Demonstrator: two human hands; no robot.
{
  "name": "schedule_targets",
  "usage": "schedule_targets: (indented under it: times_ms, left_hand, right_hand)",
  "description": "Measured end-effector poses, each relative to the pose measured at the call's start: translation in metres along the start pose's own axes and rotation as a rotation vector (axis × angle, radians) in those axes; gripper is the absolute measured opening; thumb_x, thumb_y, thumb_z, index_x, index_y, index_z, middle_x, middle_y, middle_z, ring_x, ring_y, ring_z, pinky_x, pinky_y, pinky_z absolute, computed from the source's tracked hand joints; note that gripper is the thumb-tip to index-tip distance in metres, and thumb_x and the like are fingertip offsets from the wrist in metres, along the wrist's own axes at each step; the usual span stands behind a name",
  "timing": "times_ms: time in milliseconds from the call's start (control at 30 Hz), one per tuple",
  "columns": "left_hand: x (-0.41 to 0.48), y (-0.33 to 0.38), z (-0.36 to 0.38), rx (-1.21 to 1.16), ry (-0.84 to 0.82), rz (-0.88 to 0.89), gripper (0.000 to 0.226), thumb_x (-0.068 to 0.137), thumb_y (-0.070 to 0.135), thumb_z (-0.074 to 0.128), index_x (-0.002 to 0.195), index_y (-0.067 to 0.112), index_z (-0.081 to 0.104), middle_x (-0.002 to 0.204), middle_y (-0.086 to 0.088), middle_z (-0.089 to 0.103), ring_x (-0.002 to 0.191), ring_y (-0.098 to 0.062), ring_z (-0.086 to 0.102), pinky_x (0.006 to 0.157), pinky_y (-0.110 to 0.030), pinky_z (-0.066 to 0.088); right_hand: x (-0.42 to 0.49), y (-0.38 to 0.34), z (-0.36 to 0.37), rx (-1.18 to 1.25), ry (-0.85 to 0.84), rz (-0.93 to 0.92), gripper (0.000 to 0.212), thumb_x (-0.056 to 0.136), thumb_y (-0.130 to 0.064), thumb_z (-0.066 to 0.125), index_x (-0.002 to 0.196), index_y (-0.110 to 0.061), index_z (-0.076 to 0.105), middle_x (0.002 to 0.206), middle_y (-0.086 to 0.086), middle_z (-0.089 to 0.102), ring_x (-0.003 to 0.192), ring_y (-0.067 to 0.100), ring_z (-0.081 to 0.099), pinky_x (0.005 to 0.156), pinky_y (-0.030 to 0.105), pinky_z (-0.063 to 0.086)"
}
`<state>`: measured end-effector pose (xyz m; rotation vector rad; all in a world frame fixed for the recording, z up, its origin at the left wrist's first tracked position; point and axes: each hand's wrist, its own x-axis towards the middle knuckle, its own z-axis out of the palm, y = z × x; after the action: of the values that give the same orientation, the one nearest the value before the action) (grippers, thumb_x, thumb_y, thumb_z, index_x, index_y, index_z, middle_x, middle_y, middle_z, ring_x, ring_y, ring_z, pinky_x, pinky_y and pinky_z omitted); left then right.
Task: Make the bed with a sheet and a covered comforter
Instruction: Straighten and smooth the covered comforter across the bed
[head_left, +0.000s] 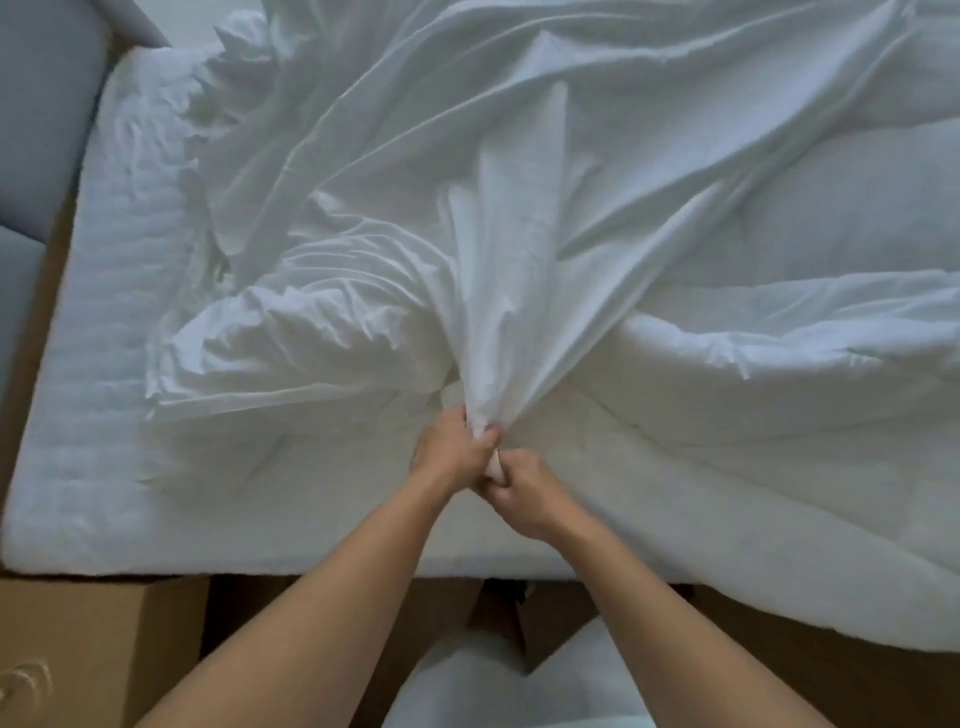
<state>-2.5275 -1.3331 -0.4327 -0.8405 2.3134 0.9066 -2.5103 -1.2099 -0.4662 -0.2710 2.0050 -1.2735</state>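
The left hand (451, 448) and right hand (525, 500) have their fingers curled tight round one gathered bunch of sheet (493, 312) near the bed's (98, 374) front edge. The comforter (769, 415) lies rumpled toward the right edge. Nothing looks spread or tucked, so most work likely remains.

**Single head-worn wide-angle view, aimed forward and steeply down.**
The camera looks from the near edge of the mattress (104, 493) across it, close above the left hand (452, 447) and right hand (524, 493), whose forearms enter from the bottom edge. The sheet (493, 312) they grip sits mid-frame, bedding filling most of the picture.
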Motion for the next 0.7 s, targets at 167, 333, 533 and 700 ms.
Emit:
schedule_targets:
  times_ms: [167, 333, 533, 700]
  left_hand:
    - [0.007, -0.003, -0.013, -0.239, 0.235, 0.086, 0.023, 0.100, 0.027, 0.055, 0.117, 0.016, 0.065, 0.096, -0.003, 0.067, 0.092, -0.028, 0.064, 0.072, -0.035, 0.045]
    - [-0.001, -0.005, -0.031, -0.216, 0.458, 0.155, 0.021, 0.098, 0.038, 0.061, 0.099, 0.017, 0.066, 0.079, 0.001, 0.066, 0.079, -0.024, 0.065, 0.067, -0.033, 0.045]
    - [-0.018, 0.010, -0.051, 0.044, 0.588, 0.182, 0.035, 0.079, 0.038, 0.080, 0.104, 0.018, 0.066, 0.080, 0.008, 0.060, 0.073, -0.016, 0.057, 0.065, -0.027, 0.039]
    - [-0.044, 0.035, -0.053, 0.102, 0.703, 0.191, 0.024, 0.079, 0.016, 0.071, 0.098, 0.007, 0.059, 0.078, -0.008, 0.061, 0.073, -0.035, 0.059, 0.064, -0.033, 0.039]
  right_hand:
    - [0.015, 0.027, 0.003, -0.119, 0.040, 0.106, 0.065, 0.081, -0.033, 0.075, 0.141, -0.024, 0.051, 0.138, 0.003, 0.051, 0.125, 0.019, 0.050, 0.100, 0.033, 0.043]
    - [0.048, 0.107, 0.000, -0.782, 0.236, 0.519, 0.086, 0.090, -0.034, 0.063, 0.158, -0.021, 0.011, 0.163, 0.016, 0.012, 0.149, 0.040, 0.013, 0.116, 0.060, 0.015]
    - [0.052, 0.115, -0.048, -0.643, 0.275, 0.256, 0.032, 0.085, -0.012, 0.053, 0.117, -0.013, 0.058, 0.114, 0.013, 0.067, 0.107, 0.035, 0.063, 0.089, 0.039, 0.047]
    - [0.011, 0.077, -0.115, -0.499, 0.213, 0.038, 0.033, 0.097, -0.033, 0.051, 0.128, -0.024, 0.051, 0.114, 0.014, 0.068, 0.103, 0.040, 0.063, 0.082, 0.042, 0.048]
